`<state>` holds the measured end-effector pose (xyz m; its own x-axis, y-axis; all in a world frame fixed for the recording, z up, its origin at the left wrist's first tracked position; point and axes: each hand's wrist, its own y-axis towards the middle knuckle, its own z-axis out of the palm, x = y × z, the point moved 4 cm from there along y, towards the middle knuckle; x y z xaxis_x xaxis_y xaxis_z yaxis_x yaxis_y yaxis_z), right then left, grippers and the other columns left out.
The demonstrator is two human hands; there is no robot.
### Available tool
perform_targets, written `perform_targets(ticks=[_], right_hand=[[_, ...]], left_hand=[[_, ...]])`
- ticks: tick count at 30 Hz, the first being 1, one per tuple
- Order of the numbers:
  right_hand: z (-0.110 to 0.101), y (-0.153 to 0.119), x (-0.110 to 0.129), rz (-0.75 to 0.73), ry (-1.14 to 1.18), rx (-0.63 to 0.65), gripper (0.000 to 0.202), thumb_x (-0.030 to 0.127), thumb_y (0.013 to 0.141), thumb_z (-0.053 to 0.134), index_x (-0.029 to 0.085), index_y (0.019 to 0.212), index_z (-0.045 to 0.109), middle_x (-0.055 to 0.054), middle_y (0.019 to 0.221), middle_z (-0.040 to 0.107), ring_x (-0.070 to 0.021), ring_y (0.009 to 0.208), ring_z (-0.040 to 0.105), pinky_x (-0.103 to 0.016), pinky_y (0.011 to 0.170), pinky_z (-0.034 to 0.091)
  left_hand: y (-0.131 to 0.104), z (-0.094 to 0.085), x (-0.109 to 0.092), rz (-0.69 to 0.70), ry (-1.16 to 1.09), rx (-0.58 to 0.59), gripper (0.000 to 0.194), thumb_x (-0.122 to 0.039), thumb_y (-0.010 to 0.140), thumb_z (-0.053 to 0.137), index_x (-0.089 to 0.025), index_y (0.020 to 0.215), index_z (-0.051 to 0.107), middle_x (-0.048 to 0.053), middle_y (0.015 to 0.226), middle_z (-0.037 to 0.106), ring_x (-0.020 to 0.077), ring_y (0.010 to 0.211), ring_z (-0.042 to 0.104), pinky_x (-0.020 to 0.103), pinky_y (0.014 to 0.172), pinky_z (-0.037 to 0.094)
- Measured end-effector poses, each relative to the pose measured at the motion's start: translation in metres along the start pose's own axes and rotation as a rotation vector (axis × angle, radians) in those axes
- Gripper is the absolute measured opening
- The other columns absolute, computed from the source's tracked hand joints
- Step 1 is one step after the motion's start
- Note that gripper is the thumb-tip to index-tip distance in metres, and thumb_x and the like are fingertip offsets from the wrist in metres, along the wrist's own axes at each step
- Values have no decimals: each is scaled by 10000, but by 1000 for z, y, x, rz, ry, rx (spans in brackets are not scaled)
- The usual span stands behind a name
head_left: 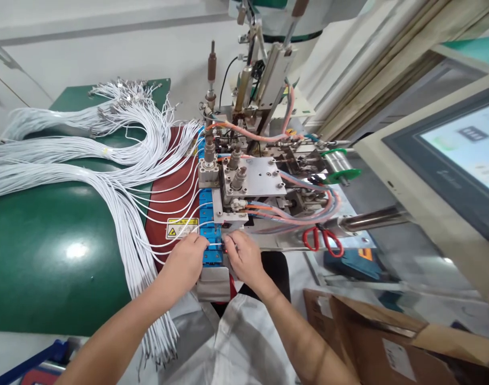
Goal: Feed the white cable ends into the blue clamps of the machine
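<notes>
Illumination is bright; a glare spot on the green table (pixel 23 267), left of frame, indicates overhead light; soft shadows fall across the white shirt (pixel 252 342), lower centre; text on the screen (pixel 464 144), right edge, is blurred; wide-angle distortion stretches the frame edges.

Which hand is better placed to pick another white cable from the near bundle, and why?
Probably the left hand: it sits close beside the white cable bundle, whereas the right hand is farther away, across the blue fixture strip.
</notes>
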<state>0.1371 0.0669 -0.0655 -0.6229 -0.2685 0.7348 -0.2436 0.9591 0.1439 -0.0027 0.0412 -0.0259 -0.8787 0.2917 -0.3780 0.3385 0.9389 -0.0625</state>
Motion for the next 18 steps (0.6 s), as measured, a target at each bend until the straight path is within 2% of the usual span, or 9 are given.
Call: perform_targets(ticks=[4,7,11,14,16,18], right_hand=[[10,-7,-5,177,126,-24,330,340,889,296,213,595,374,17,559,440,-138,545,437,-246,532,321],[11,-7,-6,214,180,-6,326,354,878,320,213,586,359,28,546,422,-132,534,420,-242,525,314],[6,-5,-11,256,252,3,346,401,856,374,203,573,385,40,532,397,-121,531,402,-236,534,314],[-3,-6,-17,306,357,-102,343,429,848,392,190,607,449,39,545,425,-117,546,416,-231,551,333],[-9,-7,-19,321,439,-176,342,440,842,399,181,637,487,30,564,459,-119,558,436,-231,555,349],[-15,-9,-19,321,497,-220,347,449,833,410,175,640,502,23,568,474,-121,557,445,-231,549,358]], left_hand=[[-1,-5,-10,1,141,24,234,-61,840,360,-132,858,583,90,819,562,218,796,524,359,751,450],[-3,-9,-16,29,243,6,224,-76,837,379,-136,848,595,86,778,568,235,763,513,392,736,448],[-7,-4,-9,-12,184,7,223,-59,821,402,-153,901,588,81,865,580,216,812,542,361,755,467],[-9,-4,-4,16,138,-27,293,-55,830,383,-149,1064,534,93,1014,573,206,916,550,349,805,468],[-12,-10,-4,60,125,-72,328,-78,848,367,-131,1152,479,114,1119,545,213,1001,526,361,853,450],[-19,-19,-6,99,89,-43,282,-121,866,370,-138,1108,514,107,1096,566,209,993,532,351,854,445]])
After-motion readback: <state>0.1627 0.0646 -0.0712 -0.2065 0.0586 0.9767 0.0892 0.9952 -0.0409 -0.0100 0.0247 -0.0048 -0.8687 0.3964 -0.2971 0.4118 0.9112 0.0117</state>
